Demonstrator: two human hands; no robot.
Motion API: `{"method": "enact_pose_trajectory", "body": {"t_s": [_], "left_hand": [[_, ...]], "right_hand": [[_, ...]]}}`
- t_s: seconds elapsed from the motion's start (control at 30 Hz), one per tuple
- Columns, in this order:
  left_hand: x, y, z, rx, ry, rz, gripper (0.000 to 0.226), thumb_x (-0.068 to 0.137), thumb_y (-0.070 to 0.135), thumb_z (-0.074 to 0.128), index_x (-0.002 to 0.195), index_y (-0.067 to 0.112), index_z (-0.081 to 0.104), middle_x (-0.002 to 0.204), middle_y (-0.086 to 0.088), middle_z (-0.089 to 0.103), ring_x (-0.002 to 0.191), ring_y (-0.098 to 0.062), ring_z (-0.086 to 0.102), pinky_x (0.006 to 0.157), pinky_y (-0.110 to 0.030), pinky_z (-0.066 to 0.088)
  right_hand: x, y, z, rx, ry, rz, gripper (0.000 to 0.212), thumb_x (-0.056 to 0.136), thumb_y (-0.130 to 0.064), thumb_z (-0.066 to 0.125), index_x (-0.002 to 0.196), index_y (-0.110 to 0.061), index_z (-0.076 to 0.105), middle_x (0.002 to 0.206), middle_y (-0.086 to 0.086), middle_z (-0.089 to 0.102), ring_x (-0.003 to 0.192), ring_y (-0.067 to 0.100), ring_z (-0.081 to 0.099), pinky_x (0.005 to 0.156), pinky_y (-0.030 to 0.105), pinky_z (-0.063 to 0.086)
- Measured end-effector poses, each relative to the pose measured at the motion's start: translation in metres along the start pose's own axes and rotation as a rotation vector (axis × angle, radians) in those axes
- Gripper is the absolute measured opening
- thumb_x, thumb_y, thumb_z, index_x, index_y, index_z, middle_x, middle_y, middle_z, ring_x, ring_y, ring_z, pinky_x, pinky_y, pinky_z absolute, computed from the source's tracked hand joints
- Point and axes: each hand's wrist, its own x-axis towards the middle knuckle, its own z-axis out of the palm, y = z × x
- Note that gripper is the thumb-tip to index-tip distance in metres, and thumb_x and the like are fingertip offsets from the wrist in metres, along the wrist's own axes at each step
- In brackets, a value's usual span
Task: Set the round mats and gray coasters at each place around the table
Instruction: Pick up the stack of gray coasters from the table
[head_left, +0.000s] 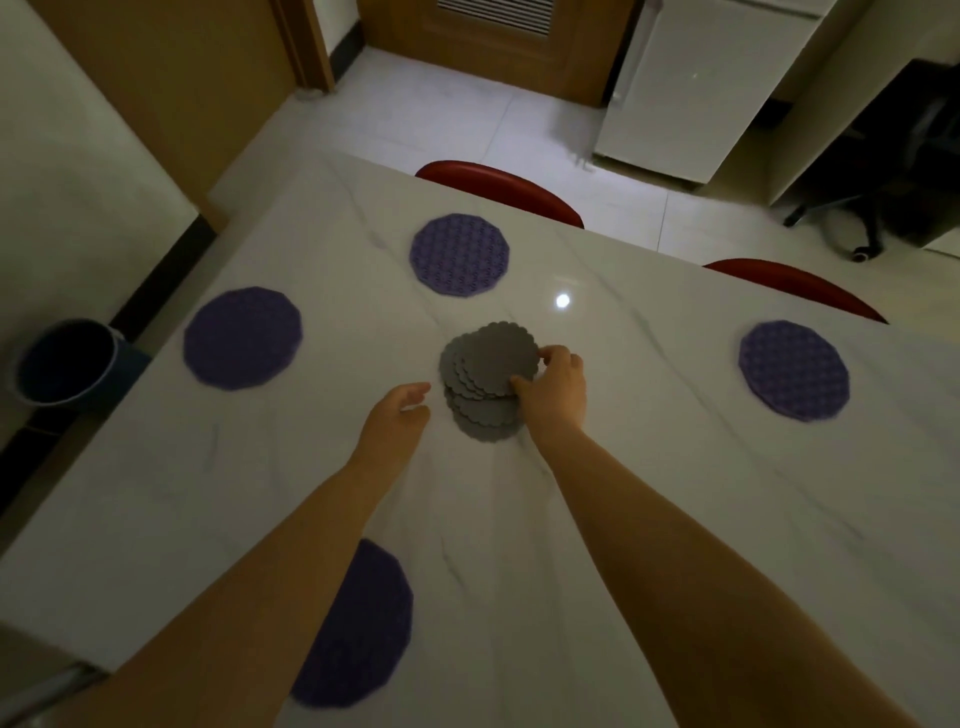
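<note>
R hand (553, 387) pinches top of coaster stack (485, 374) at its rt edge, mid-table (623, 493). L hand (400, 415) loose, holding nothing, just left of stack. Four mats (459, 254) near table edges, well apart from stack.

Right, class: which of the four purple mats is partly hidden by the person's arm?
The near mat, closest to the person: the left forearm crosses it. The left mat, far mat and right mat lie uncovered.
</note>
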Motion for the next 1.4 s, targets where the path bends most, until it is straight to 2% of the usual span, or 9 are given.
{"method": "enact_pose_trajectory", "body": {"t_s": [0.13,0.2,0.43,0.7,0.9,1.03,1.13,1.23,1.4], "left_hand": [[-0.010,0.002,-0.008,-0.376,-0.036,-0.159,0.031,0.100,0.019,0.045,0.130,0.014,0.053,0.129,-0.009,0.056,0.104,-0.020,0.057,0.088,-0.033,0.046],[-0.015,0.001,-0.013,-0.657,-0.086,-0.261,0.029,0.101,0.027,0.042,0.124,0.016,0.056,0.126,-0.007,0.058,0.111,-0.023,0.056,0.090,-0.036,0.046],[-0.025,-0.015,-0.028,-1.107,-0.208,-0.415,0.047,0.095,0.045,0.044,0.124,0.011,0.060,0.124,-0.015,0.065,0.116,-0.033,0.060,0.089,-0.047,0.050],[-0.035,-0.031,-0.029,-1.086,-0.336,-0.297,0.042,0.083,0.013,0.057,0.125,0.015,0.059,0.119,-0.009,0.070,0.106,-0.025,0.068,0.077,-0.034,0.059],[-0.032,-0.040,-0.031,-1.075,-0.337,-0.243,0.043,0.081,0.005,0.058,0.122,0.014,0.061,0.117,-0.011,0.071,0.103,-0.022,0.069,0.079,-0.032,0.059],[-0.029,-0.042,-0.031,-1.081,-0.268,-0.242,0.040,0.085,0.000,0.054,0.123,0.012,0.060,0.111,-0.010,0.073,0.093,-0.019,0.072,0.076,-0.030,0.059],[-0.030,-0.043,-0.033,-1.104,-0.242,-0.233,0.037,0.087,0.000,0.053,0.122,0.012,0.062,0.114,-0.011,0.072,0.095,-0.020,0.071,0.075,-0.030,0.059],[-0.031,-0.043,-0.034,-1.114,-0.232,-0.228,0.037,0.088,0.000,0.052,0.122,0.012,0.061,0.115,-0.010,0.071,0.097,-0.019,0.071,0.074,-0.028,0.058],[-0.030,-0.046,-0.036,-1.127,-0.224,-0.237,0.038,0.089,-0.002,0.051,0.124,0.011,0.060,0.118,-0.012,0.070,0.098,-0.020,0.071,0.075,-0.029,0.058]], "right_hand": [[-0.012,-0.007,-0.011,0.227,0.043,0.033,0.014,0.089,-0.022,0.057,0.102,-0.026,0.052,0.097,-0.007,0.060,0.090,0.015,0.060,0.075,0.029,0.048],[-0.022,-0.010,-0.020,0.342,0.013,0.042,0.011,0.090,-0.022,0.056,0.100,-0.026,0.054,0.093,-0.007,0.062,0.088,0.014,0.062,0.078,0.029,0.052],[-0.068,-0.012,-0.030,0.659,-0.330,0.156,0.007,0.088,-0.013,0.061,0.093,-0.018,0.062,0.086,0.003,0.067,0.077,0.015,0.065,0.066,0.025,0.053],[-0.078,-0.017,-0.011,0.487,-0.348,0.153,0.017,0.088,-0.010,0.061,0.104,-0.008,0.062,0.081,0.001,0.066,0.068,0.009,0.061,0.059,0.019,0.048],[-0.060,-0.028,-0.008,0.361,-0.417,0.064,0.008,0.088,-0.015,0.062,0.096,-0.016,0.061,0.078,-0.002,0.065,0.068,0.008,0.062,0.053,0.012,0.047],[-0.032,-0.030,-0.005,0.208,-0.221,0.020,0.023,0.088,-0.029,0.060,0.108,-0.019,0.063,0.101,0.002,0.065,0.096,0.022,0.062,0.075,0.028,0.049],[-0.004,-0.025,-0.005,-0.330,-0.081,-0.035,0.055,0.087,-0.047,0.054,0.135,-0.022,0.045,0.135,0.009,0.045,0.126,0.031,0.038,0.102,0.043,0.034],[0.009,-0.025,-0.002,-0.609,-0.157,-0.032,0.064,0.081,-0.062,0.048,0.133,-0.025,0.043,0.140,0.009,0.036,0.129,0.034,0.028,0.105,0.047,0.025],[0.015,-0.026,0.001,-0.553,-0.104,-0.069,0.065,0.078,-0.057,0.058,0.134,-0.027,0.045,0.139,0.007,0.040,0.131,0.031,0.028,0.107,0.046,0.022]]}}
